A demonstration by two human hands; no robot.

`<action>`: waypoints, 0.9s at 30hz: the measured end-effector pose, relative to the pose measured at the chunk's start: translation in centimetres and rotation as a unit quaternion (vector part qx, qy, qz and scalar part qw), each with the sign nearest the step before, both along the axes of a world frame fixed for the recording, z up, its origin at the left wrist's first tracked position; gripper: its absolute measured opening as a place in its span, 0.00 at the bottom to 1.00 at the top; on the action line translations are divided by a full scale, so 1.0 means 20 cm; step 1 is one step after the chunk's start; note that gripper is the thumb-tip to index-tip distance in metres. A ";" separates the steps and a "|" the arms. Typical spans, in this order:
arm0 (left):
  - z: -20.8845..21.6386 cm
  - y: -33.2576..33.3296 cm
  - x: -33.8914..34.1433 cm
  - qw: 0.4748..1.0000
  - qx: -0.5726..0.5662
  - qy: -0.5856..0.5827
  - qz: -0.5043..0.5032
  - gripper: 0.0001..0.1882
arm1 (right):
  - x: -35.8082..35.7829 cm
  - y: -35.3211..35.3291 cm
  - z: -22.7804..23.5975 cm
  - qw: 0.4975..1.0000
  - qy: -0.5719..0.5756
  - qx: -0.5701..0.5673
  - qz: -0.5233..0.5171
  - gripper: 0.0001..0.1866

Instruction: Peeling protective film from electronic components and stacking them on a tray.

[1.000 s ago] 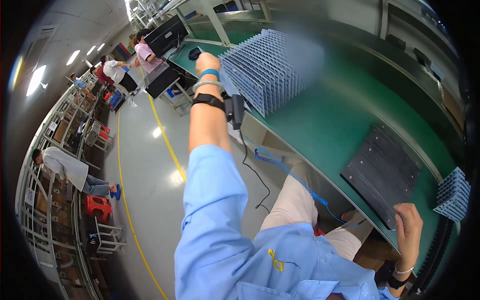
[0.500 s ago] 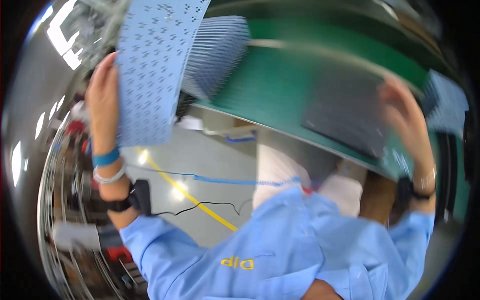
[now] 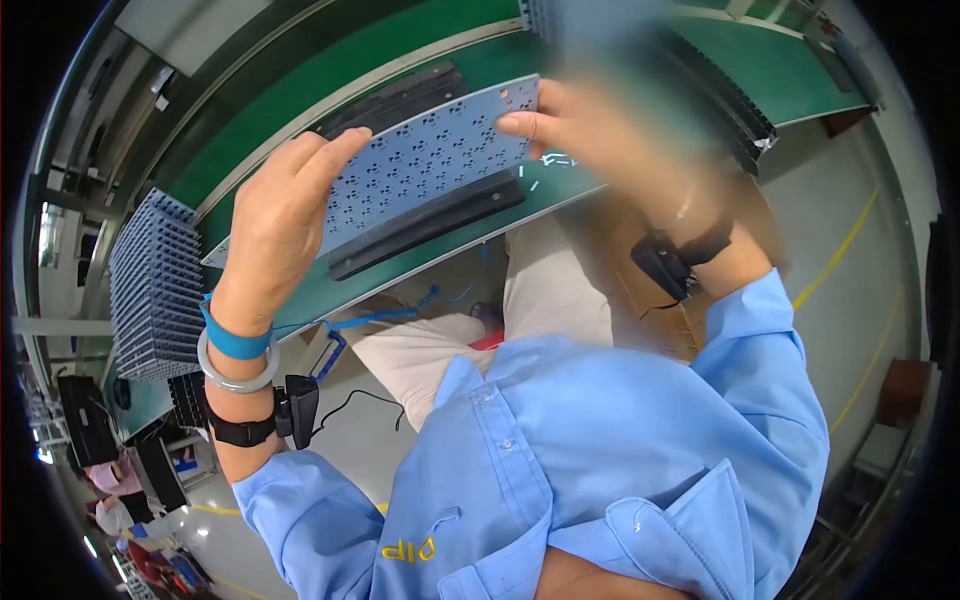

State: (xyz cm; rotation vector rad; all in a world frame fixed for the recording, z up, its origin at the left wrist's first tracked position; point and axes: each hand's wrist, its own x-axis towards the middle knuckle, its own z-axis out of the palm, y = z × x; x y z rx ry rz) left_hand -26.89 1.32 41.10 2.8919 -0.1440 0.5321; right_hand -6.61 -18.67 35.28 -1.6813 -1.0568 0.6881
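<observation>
Your left hand [image 3: 275,225] and right hand [image 3: 590,130] both grip the pale perforated sheet [image 3: 425,165], fingers closed on its opposite ends. It hangs just above the black tray [image 3: 430,215] on the green tabletop [image 3: 300,140]. Keep it level and square its edges before lowering.

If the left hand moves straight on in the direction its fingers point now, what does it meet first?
The left hand already grips the pale dotted sheet, fingers pointing up toward the belt. Going on, it would probably meet the black tray on the green belt first, though depth is unclear.
</observation>
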 end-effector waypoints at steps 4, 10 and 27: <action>-0.04 0.02 0.02 0.999 0.014 -0.038 0.013 0.19 | 0.10 0.00 -0.17 0.996 0.043 0.074 -0.020 0.16; -0.27 0.26 -0.32 0.917 -0.246 -0.247 0.195 0.20 | 0.20 -0.03 -0.27 0.996 0.049 0.072 -0.030 0.16; -0.81 0.36 -0.31 0.816 -0.498 -0.135 0.259 0.11 | 0.21 0.02 -0.34 0.990 0.046 0.110 -0.070 0.22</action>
